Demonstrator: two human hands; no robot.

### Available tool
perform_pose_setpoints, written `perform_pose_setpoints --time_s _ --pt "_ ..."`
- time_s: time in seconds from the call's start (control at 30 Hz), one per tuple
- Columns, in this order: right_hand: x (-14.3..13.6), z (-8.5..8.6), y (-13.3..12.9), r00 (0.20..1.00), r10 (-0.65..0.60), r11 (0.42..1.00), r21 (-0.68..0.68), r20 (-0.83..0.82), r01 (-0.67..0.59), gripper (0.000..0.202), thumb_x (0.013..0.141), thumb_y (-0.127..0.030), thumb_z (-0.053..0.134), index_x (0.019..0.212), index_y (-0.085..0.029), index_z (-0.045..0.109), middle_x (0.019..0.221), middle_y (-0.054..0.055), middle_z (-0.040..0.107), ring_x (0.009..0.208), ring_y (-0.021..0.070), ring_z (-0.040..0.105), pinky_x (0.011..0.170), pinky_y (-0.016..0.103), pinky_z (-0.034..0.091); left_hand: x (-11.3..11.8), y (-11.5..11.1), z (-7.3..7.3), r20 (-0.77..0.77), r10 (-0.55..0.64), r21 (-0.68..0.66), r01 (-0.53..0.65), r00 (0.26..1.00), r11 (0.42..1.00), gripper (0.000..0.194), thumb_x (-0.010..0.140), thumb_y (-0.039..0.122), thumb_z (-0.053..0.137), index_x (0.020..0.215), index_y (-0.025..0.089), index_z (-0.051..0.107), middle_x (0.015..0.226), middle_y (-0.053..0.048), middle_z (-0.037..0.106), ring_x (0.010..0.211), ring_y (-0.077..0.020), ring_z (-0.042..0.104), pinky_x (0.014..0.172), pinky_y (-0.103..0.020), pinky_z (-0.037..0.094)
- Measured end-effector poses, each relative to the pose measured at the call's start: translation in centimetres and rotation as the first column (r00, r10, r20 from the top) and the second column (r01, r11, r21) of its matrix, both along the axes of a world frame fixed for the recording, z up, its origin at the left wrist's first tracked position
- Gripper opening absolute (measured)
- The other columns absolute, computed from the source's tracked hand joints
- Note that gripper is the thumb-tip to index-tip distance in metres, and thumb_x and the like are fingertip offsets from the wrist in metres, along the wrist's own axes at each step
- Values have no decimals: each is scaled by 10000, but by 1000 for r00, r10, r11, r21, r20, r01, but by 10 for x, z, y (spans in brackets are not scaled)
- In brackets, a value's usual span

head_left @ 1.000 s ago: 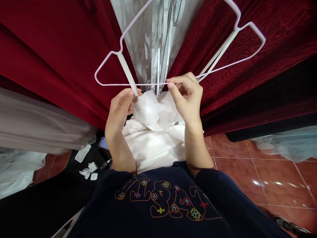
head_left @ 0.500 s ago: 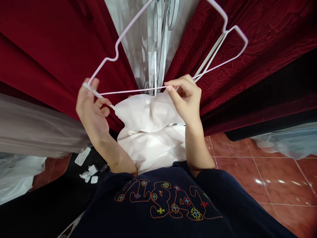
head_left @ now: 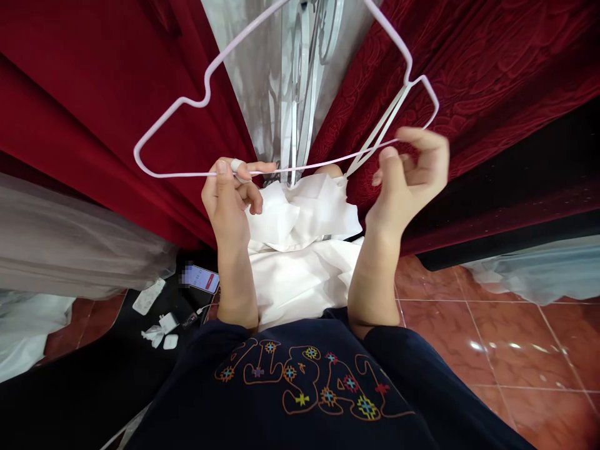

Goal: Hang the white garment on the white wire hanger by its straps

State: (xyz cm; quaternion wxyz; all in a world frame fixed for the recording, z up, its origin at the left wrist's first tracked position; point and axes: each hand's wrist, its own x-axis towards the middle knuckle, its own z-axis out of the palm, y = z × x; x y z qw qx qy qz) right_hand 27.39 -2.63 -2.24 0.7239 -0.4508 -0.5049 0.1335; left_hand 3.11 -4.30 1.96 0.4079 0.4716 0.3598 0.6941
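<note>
Nearest is one shirt (head_left: 300, 406), then one garment (head_left: 304, 275) below one hanger (head_left: 206, 78). The left hand (head_left: 232, 200) pinches the hanger, one strap (head_left: 237, 165) around its finger; the right hand (head_left: 415, 172) is blurred beside the hanger, its grip impossible to tell. Beyond hang two red drapes (head_left: 107, 94).

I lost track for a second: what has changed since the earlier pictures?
The left strap came off the left notch of the hanger and is now looped on the left hand, which appears to hold the hanger too. The hanger shifted left; the right hand moved right from mid-hanger. The right strap stays on its notch.
</note>
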Motion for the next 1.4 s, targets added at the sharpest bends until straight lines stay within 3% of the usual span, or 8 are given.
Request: perform_pose_setpoints --time_s 0.27,0.53,0.6,0.73,0.83,0.93,1.23,1.4 --pt "7 19 8 985 173 980 -99 -25 -175 364 859 -600 871 955 -292 703 906 25 713 713 139 546 702 372 511 -2 8 1 51 -2 31 1 999 1000 646 1047 791 675 778 216 552 880 -72 818 410 -78 342 411 -319 163" --pt "30 92 -6 786 492 823 -93 -375 -560 460 657 -506 900 1041 -256 858 1107 56 786 591 80 331 424 279 179 -15 11 0 44 -120 62 117 992 991 650 1044 754 715 738 202 560 872 -96 830 393 -62 237 404 -302 99" --pt "47 93 5 756 376 892 -13 -536 -452 364 801 -351 677 1108 -245 841 1379 58 737 648 79 398 448 246 320 -17 10 0 51 -123 78 119 991 990 635 1065 730 702 741 200 572 865 -95 829 397 -61 217 402 -292 103" --pt "58 65 14 546 -82 987 7 -834 158 405 926 -294 337 894 -199 730 1079 81 728 496 16 282 395 154 204 -16 10 -1 78 -111 81 104 991 991 633 1064 714 715 741 191 567 886 -98 840 388 -49 209 388 -277 91" --pt "40 48 -8 797 -17 989 105 -604 100 334 867 -248 438 783 -200 758 744 47 695 423 47 366 382 200 116 -14 13 -5 88 -133 48 129 987 991 648 1045 734 727 742 188 553 882 -108 837 376 -43 234 368 -274 101" --pt "10 48 -35 955 145 986 115 -258 -119 333 800 -151 575 893 -250 879 880 36 839 418 75 450 377 267 171 -12 18 -9 95 -161 28 159 982 987 664 1036 765 714 747 192 544 866 -112 831 371 -39 222 358 -272 116" --pt "-34 10 -3 958 267 963 -57 106 -262 388 1062 -584 636 1326 -349 797 1273 37 816 916 179 778 855 423 686 -15 18 -20 -6 -200 47 200 980 979 538 1023 714 760 883 203 671 1020 -130 851 410 -58 299 381 -255 207" --pt "-26 1 3 986 141 990 -8 85 -141 489 1051 -572 668 1490 -365 719 906 25 769 751 171 701 869 423 653 -42 24 -39 -40 -2 197 10 999 980 629 825 555 996 1354 303 769 1416 -113 775 533 -85 527 471 -256 330"
